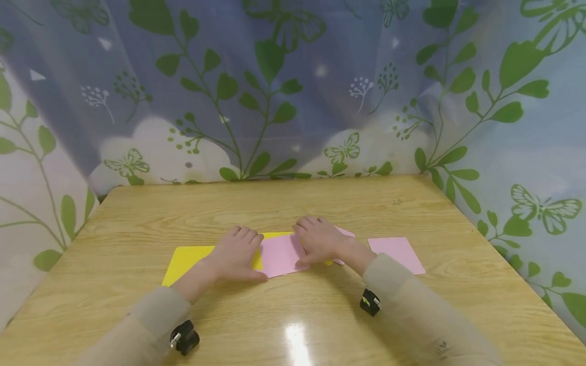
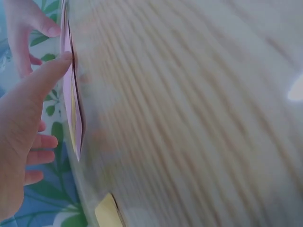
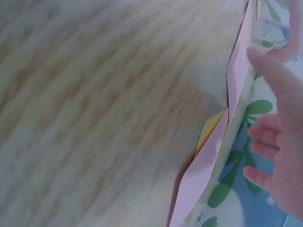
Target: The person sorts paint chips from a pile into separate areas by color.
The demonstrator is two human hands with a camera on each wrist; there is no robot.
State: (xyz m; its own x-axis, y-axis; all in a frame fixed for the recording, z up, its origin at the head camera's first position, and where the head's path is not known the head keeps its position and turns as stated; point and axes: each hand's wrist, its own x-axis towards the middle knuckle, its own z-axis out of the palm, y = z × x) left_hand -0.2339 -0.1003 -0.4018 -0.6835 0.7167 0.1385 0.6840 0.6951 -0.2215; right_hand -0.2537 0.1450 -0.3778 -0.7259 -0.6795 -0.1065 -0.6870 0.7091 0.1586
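Head view: left hand and right hand, grips apparently released, seem to align the pink card, next needing light pressure.

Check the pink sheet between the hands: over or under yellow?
Over: the pink sheet leaves the yellow sheet showing at left and far edges.

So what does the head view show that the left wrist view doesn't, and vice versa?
Only the head view: the sleeves and black wrist cameras.
Only the left wrist view: four fingertips of the left hand.
Both: parts of that hand, the right hand, pink card, yellow card, table and leafy curtain.
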